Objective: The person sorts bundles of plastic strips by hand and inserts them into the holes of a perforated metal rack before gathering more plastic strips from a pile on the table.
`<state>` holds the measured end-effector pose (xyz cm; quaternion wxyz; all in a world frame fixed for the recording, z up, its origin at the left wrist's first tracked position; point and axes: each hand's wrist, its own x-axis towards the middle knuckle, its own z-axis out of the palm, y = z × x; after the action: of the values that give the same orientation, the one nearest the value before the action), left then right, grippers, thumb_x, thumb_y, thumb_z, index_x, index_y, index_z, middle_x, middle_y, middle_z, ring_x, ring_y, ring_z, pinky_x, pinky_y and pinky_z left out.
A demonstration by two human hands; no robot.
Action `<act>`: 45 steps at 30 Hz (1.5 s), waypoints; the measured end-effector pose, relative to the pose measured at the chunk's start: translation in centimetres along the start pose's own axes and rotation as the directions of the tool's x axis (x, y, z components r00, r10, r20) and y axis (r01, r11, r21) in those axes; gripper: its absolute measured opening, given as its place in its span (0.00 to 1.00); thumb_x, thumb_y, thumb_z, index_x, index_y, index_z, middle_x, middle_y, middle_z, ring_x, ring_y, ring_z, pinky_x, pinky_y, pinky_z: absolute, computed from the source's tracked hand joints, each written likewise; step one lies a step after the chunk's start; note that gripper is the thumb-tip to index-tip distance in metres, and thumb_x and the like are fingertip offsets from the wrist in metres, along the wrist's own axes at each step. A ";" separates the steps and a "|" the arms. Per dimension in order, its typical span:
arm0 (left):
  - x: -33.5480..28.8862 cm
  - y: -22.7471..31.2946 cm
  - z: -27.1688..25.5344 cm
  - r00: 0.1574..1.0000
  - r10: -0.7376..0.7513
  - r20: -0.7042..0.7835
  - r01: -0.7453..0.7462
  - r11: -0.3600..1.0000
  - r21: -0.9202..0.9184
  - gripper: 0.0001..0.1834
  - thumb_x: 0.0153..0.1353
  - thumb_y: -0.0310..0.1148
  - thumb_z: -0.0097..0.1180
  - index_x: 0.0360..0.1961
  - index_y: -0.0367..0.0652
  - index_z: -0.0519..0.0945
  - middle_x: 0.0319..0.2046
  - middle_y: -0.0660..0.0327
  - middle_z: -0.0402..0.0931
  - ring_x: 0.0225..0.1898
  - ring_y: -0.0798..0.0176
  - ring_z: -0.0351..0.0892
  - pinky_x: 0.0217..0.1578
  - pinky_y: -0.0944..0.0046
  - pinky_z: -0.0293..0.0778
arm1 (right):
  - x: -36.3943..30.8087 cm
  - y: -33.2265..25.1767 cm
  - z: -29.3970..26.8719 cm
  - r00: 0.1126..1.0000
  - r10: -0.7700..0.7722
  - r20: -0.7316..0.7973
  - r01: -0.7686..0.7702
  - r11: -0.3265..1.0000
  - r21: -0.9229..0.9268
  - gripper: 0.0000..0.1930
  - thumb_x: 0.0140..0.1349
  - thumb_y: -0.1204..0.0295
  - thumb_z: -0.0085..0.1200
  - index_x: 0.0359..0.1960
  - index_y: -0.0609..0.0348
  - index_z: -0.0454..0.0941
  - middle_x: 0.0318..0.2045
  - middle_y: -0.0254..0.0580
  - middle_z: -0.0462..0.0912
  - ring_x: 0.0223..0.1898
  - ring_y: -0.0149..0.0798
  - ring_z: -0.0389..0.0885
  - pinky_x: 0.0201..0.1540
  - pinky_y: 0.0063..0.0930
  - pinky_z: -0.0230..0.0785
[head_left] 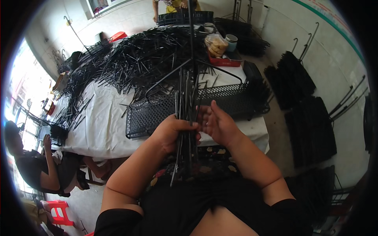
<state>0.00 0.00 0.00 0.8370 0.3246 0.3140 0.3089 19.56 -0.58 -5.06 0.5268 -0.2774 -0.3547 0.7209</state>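
Note:
My left hand is closed round an upright bundle of thin black sticks, thumb across the front. The bundle reaches above and below my fist, and one stick slants out lower than the others. Just right of it, my right hand is open, palm turned toward the bundle, thumb raised and fingers slightly curled. Whether its fingertips touch the sticks is hard to tell. Behind both hands lies a black mesh basket on the table edge, with a tall black rod rising from its slanted frame bars.
A big heap of loose black sticks covers the far part of the white-covered table. A red tray, a bag of food and a cup stand far right. Stacked black racks line the right wall. Co-workers sit left and beyond.

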 end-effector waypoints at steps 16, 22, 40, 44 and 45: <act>-2.3 -7.8 -2.7 0.926 -0.230 0.300 0.207 0.972 0.108 0.31 0.50 0.33 0.64 0.54 0.30 0.70 0.45 0.48 0.77 0.45 0.48 0.81 0.49 0.51 0.78 | -2.9 4.1 2.8 0.964 -0.109 -0.242 0.112 0.994 -0.004 0.29 0.54 0.79 0.63 0.56 0.60 0.63 0.37 0.48 0.81 0.38 0.42 0.83 0.41 0.35 0.79; -2.5 -8.9 -4.9 0.981 -0.153 0.117 0.150 0.988 0.038 0.34 0.48 0.35 0.67 0.56 0.32 0.70 0.45 0.47 0.78 0.45 0.51 0.82 0.49 0.54 0.78 | -1.9 7.2 1.9 0.942 -0.285 -0.180 0.209 0.913 -0.351 0.32 0.50 0.77 0.67 0.55 0.64 0.63 0.36 0.43 0.80 0.37 0.36 0.82 0.42 0.30 0.77; -1.2 -11.4 -4.9 0.888 -0.279 0.366 0.382 0.890 -0.247 0.32 0.50 0.30 0.67 0.56 0.35 0.70 0.45 0.46 0.78 0.49 0.44 0.79 0.52 0.45 0.76 | -1.2 6.3 1.1 0.910 -0.404 -0.095 0.274 0.756 -0.594 0.12 0.55 0.77 0.60 0.41 0.64 0.75 0.38 0.36 0.79 0.41 0.33 0.80 0.45 0.26 0.74; -0.7 -10.4 -3.0 0.960 -0.225 0.168 0.256 0.947 -0.195 0.25 0.50 0.22 0.61 0.52 0.36 0.70 0.35 0.53 0.77 0.35 0.52 0.82 0.41 0.51 0.82 | 1.1 5.7 -0.3 0.821 -0.570 0.005 0.420 0.598 -0.683 0.21 0.53 0.80 0.61 0.48 0.63 0.69 0.42 0.36 0.75 0.40 0.31 0.77 0.45 0.24 0.71; -0.3 -10.0 -2.8 0.955 -0.237 0.178 0.270 0.943 -0.193 0.25 0.50 0.22 0.61 0.52 0.36 0.70 0.35 0.53 0.77 0.35 0.52 0.82 0.41 0.51 0.82 | 1.6 5.3 -0.5 0.728 -0.683 0.057 0.563 0.549 -0.618 0.25 0.52 0.81 0.60 0.52 0.62 0.66 0.45 0.37 0.73 0.44 0.31 0.76 0.46 0.23 0.69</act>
<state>0.91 -5.23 -9.00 0.9216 0.2117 0.2530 0.2046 16.51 0.07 -9.64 0.6640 -0.3510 -0.5855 0.3051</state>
